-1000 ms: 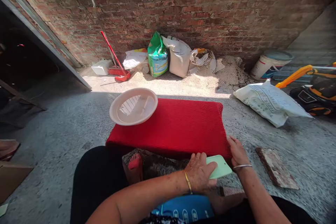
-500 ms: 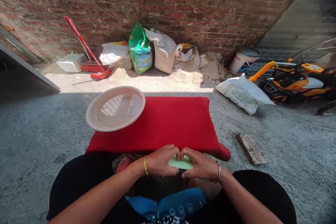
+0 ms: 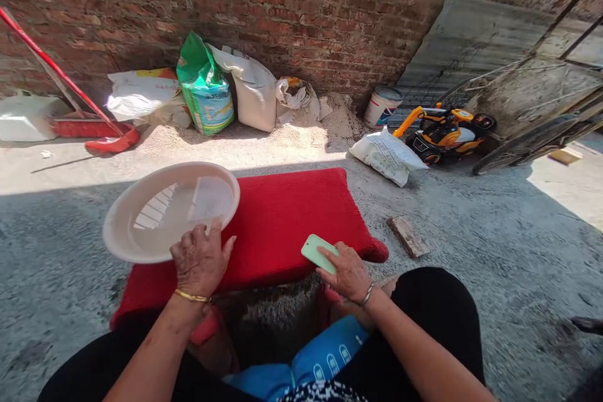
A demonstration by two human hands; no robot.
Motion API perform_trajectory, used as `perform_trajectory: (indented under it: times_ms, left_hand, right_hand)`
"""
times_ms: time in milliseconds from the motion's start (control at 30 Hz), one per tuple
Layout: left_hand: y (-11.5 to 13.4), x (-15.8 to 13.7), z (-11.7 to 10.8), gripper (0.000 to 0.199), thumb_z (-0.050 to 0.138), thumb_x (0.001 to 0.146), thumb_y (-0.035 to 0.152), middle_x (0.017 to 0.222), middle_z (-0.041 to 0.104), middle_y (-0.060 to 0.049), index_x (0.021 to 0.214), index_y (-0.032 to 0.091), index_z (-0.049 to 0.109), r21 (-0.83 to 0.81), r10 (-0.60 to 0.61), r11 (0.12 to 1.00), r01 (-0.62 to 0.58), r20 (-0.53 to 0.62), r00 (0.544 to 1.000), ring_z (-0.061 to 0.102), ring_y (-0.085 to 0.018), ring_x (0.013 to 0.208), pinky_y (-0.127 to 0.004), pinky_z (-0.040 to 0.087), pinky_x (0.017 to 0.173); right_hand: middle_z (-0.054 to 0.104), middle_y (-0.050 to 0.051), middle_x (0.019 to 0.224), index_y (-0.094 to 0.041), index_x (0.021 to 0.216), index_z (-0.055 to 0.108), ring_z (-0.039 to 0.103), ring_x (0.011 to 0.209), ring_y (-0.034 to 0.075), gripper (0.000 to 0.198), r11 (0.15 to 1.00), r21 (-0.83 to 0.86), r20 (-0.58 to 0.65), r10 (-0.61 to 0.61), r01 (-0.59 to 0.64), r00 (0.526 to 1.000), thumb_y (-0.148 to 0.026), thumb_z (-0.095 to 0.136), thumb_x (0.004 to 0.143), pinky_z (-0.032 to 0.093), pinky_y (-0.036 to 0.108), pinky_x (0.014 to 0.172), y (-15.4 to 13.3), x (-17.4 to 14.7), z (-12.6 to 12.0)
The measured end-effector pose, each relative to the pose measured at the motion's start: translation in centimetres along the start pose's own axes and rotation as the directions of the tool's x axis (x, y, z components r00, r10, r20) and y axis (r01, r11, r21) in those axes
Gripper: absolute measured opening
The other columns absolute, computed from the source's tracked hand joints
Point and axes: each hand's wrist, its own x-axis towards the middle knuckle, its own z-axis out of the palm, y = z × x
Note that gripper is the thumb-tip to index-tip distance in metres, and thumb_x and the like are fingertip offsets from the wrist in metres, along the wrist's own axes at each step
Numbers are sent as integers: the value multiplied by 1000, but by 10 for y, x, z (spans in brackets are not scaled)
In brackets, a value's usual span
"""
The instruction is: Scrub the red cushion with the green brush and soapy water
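Observation:
On the left of the red cloth-covered bench stands a wide pale pink basin, with what looks like water reflecting light inside. My left hand is palm down at the basin's near right rim, fingers spread and thumb apart; whether the fingertips press on the rim I cannot tell. Over the bench's front edge, my right hand grips a pale green flat oblong with rounded corners and a small hole at one end. Its underside is hidden.
Sacks, spilled grain-like material and a bucket line the brick wall. A red dustpan stands at left. A white bag, a toy excavator and a brick lie right of the bench.
My hands have parted. The left has let go of the green oblong and moved left to the basin; the right keeps it, now further over the bench. The view has turned right.

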Motion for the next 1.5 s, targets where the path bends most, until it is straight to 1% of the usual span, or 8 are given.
perform_trajectory:
  times_ms: [100, 233, 533, 667, 833, 1133, 1400, 1500]
  left_hand:
    - [-7, -3, 3, 52, 32, 95, 40, 107, 58, -18, 136, 12, 49, 23, 24, 999, -25, 34, 999, 48, -34, 99, -43, 34, 79]
    - [-13, -4, 6, 48, 31, 94, 34, 101, 60, -16, 133, 15, 52, 4, 43, 999, -44, 42, 998, 50, -31, 93, -40, 32, 77]
    - [-18, 1, 12, 47, 26, 96, 37, 96, 63, -15, 121, 16, 60, -31, 48, 998, -47, 6, 999, 54, -31, 91, -39, 31, 75]
    - [-21, 0, 10, 46, 28, 96, 38, 97, 64, -14, 119, 17, 61, -60, 42, 997, -41, 21, 999, 54, -30, 92, -39, 30, 75]
    - [-26, -4, 10, 46, 27, 96, 37, 95, 64, -14, 120, 18, 61, -80, 61, 995, -59, 22, 998, 54, -30, 92, -39, 30, 76]
    - [-26, -2, 15, 45, 27, 97, 37, 93, 65, -13, 117, 19, 63, -33, 38, 999, -37, 6, 999, 54, -30, 89, -39, 29, 75]
    - [-39, -5, 8, 50, 30, 97, 47, 94, 68, -12, 117, 18, 65, -98, -3, 995, -3, -67, 998, 55, -30, 91, -41, 30, 77]
    - [-47, -4, 8, 48, 32, 97, 47, 94, 69, -11, 116, 18, 66, -118, 11, 993, -25, -119, 993, 57, -29, 92, -41, 30, 79]
  right_hand:
    - [58, 12, 105, -29, 130, 61, 58, 94, 27, 49, 921, -74, -77, 378, -383, 923, -51, 57, 87, 46, 44, 89, 52, -22, -15]
    - [57, 13, 101, -24, 126, 64, 60, 91, 30, 54, 661, -2, -215, 733, -750, 646, -54, 63, 81, 46, 48, 84, 98, -39, -43]
    - [56, 12, 107, -30, 133, 59, 57, 95, 26, 53, 972, -98, -88, 204, -212, 975, -57, 53, 88, 46, 39, 86, -40, 27, 5]
    - [57, 12, 107, -29, 133, 59, 58, 94, 25, 50, 923, -115, -110, 355, -366, 928, -52, 51, 90, 45, 40, 87, 13, 17, -3]
    - [58, 9, 96, -25, 130, 60, 59, 92, 26, 56, 659, -7, -243, 729, -752, 640, -59, 49, 88, 47, 43, 83, 95, -6, -31]
    - [55, 11, 103, -29, 131, 60, 55, 92, 23, 49, 956, -109, -180, 250, -272, 951, -54, 52, 89, 45, 37, 85, 4, 58, 0]
    - [56, 11, 97, -22, 133, 59, 57, 97, 28, 56, 662, -45, -180, 732, -748, 658, -57, 46, 91, 45, 44, 87, 107, 29, -35]
    - [57, 12, 103, -24, 136, 56, 58, 98, 26, 55, 740, -40, -183, 655, -672, 733, -56, 43, 93, 45, 41, 88, 91, 42, -33]
